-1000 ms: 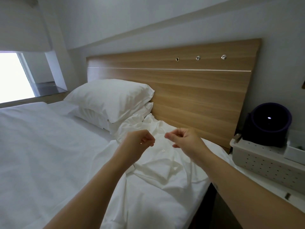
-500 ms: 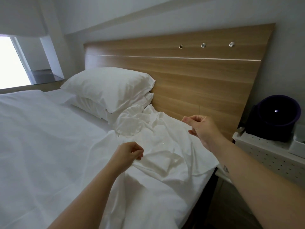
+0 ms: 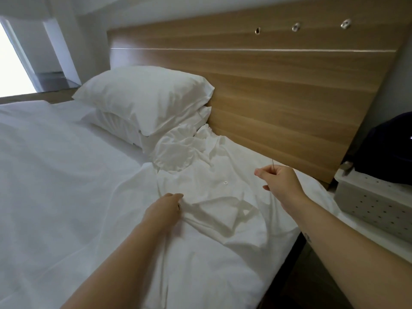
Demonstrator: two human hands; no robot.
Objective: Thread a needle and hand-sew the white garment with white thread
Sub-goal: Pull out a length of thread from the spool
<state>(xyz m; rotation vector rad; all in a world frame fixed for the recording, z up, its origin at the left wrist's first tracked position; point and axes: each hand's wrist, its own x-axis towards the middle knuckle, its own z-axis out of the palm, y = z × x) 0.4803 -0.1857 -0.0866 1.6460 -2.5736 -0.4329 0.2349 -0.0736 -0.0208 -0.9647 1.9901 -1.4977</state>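
The white shirt (image 3: pixel 214 197) lay rumpled by the bed's (image 3: pixel 55 175) right edge, its collar end toward the headboard (image 3: pixel 278 97). Above it, our right hand (image 3: pixel 281 182) pinched the needle (image 3: pixel 272 165) upright. Our left hand (image 3: pixel 163 208) rested on the cloth with its fingers curled under; we could not tell whether they gripped anything.

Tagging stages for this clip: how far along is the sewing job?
Done: the needle is out, pinched upright in the right hand above the garment. Threaded or not, I cannot tell; no thread shows. In hand: the left hand is on the garment's fabric left of a button, grip unclear. Left: seemingly all the stitching; the needle is clear of the garment.
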